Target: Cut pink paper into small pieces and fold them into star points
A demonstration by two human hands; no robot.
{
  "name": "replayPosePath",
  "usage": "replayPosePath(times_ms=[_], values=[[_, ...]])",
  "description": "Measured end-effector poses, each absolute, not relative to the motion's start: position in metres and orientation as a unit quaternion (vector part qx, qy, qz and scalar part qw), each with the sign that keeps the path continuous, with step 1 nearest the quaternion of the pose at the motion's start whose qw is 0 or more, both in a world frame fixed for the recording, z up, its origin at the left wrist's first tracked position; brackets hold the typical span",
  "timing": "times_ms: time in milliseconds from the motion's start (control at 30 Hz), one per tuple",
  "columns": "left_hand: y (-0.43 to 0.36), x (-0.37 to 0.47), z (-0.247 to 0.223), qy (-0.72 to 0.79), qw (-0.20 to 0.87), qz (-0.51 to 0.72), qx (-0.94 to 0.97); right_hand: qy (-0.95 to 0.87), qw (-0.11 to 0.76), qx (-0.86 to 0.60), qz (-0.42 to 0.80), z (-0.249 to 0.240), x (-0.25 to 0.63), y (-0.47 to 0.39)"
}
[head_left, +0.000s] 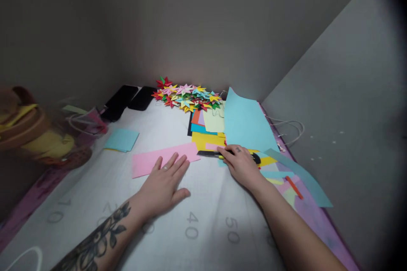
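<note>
A pink paper strip (146, 164) lies on the white numbered mat (171, 237). Flat on its right part rests my left hand (167, 184), fingers spread, a ring on one of them. My right hand (240, 163) has its fingers closed on a black utility knife (208, 153) with yellow parts, just beyond the strip's right end. The knife's tip points left and touches or hangs over the strip's edge; which one I cannot tell. Yellow paper (206, 142) and a small pink piece lie behind the knife.
Folded colourful paper stars (186, 95) are heaped at the back. Two black phones (141, 98) and blue square papers (121, 139) lie left. A large light-blue sheet (248, 123), cables and paper scraps (294, 187) are at the right. A brown and yellow object stands far left.
</note>
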State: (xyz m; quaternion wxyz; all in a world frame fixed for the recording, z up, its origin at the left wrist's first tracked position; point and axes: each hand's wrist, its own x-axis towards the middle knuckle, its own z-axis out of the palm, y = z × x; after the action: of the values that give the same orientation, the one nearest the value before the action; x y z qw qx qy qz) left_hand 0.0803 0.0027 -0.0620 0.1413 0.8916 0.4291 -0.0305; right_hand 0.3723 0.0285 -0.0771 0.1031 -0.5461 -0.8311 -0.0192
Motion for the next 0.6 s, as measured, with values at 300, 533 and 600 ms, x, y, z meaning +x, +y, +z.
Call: replayPosePath(times_ms=[300,533,600], values=[[0.005,0.070,-0.060,0.539,0.109,0.093,0.830,-0.794,0.127,-0.591,-0.060,-0.074,0.371,0.028],[0.021,0.059,-0.051,0.583,0.129,0.151,0.788,-0.710,0.106,-0.694,-0.059,-0.083,0.391,0.034],[0.024,0.060,-0.050,0.581,0.138,0.138,0.790,-0.715,0.145,-0.681,-0.056,-0.081,0.380,0.033]])
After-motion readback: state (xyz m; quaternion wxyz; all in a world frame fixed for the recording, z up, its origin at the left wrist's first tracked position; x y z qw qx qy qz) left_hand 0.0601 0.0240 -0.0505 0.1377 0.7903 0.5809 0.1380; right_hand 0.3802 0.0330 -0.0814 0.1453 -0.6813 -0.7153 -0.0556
